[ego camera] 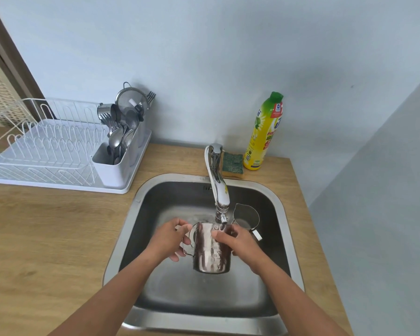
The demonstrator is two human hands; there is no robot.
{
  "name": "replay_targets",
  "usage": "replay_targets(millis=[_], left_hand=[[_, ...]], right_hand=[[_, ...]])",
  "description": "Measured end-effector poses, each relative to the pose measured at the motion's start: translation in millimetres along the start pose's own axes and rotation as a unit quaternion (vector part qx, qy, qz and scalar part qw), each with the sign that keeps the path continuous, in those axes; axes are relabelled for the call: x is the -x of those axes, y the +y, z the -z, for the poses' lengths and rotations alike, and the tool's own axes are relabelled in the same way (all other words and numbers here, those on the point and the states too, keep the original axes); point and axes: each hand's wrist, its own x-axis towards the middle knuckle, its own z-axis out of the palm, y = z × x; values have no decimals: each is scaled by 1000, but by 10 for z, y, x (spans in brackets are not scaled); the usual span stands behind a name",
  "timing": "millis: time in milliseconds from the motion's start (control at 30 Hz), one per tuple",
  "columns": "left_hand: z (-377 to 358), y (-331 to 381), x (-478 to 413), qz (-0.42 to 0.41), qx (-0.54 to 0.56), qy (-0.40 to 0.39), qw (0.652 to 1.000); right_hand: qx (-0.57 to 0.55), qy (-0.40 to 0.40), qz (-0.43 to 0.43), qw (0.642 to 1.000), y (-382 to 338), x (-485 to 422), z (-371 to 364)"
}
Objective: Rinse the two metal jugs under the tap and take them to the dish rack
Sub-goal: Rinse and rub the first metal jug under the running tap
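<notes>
Left hand (pixel 170 238) gripped the handle of the jug (pixel 211 251), fingers curled through the loop. Right hand (pixel 240 243) grasped the jug's upper edge on the opposite side, thumb laid across the wall. The jug hung between both hands above the sink (pixel 121 238) floor, its top directly beneath the tap (pixel 218 185) spout and its base toward me. I could not tell whether water was running. The second jug (pixel 246 217) stood in the sink just beyond my right hand, mouth up, not touched by either hand. Farther beyond the grip and behind the tap, a sponge (pixel 232 162) lay on the counter (pixel 46 238) with a yellow bottle (pixel 262 134) just beside it. The rack (pixel 46 146) sat well apart, beyond and left of my left hand, with cutlery (pixel 117 139) in its holder at the end nearest the sink.
</notes>
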Motion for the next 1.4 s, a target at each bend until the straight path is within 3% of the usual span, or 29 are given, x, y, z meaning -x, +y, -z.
replay_targets(millis=[300, 600, 767, 1133, 1300, 1400], left_hand=[[-31, -44, -69, 17, -15, 11, 1000], [-71, -119, -207, 78, 34, -20, 996], [-56, -149, -259, 111, 9, -40, 993], [88, -161, -248, 159, -56, -145, 975], [259, -161, -329, 154, -85, -86, 981], [348, -249, -398, 117, -105, -26, 987]], right_hand=[[57, -1, -78, 995, 1, -86, -46], [51, -17, -182, 982, -65, -106, -91], [66, -48, -212, 974, -60, -116, -78], [89, -37, -172, 980, 2, -117, -216], [63, -47, -150, 986, 88, -129, -241], [59, 1, -139, 989, 151, -143, -178]])
